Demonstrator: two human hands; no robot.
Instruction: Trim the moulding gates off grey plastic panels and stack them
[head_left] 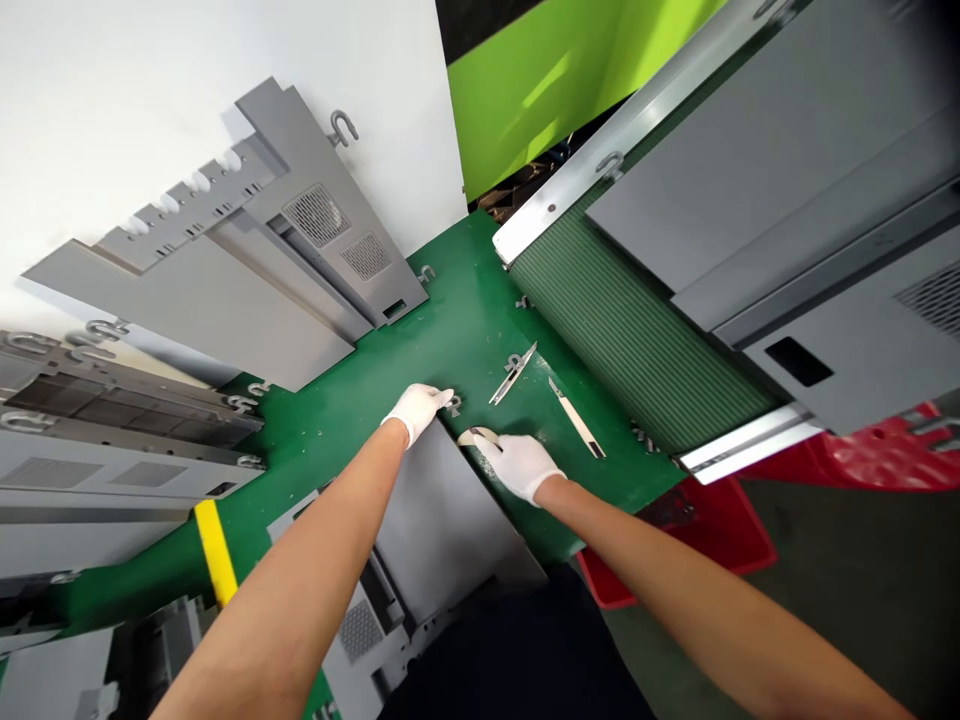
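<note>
A grey plastic panel (442, 520) lies on the green table (480, 300) right in front of my body. My left hand (420, 408), in a white glove, is closed at the panel's far corner, its fingertips touching a small grey hook-shaped piece (454, 403). My right hand (517, 462), also gloved, is closed around a small tool with a pale rounded end (478, 437), held beside the panel's right edge. Beyond the right hand lie a metal-handled knife (514, 374) and a white-handled knife (576, 418).
Large grey panels (292, 230) lean at the left against a white wall (225, 50). At the right, a ribbed green conveyor (637, 340) carries another grey panel (720, 160). A red bin (727, 530) stands below the table edge. Yellow tape (215, 550) marks the table's left part.
</note>
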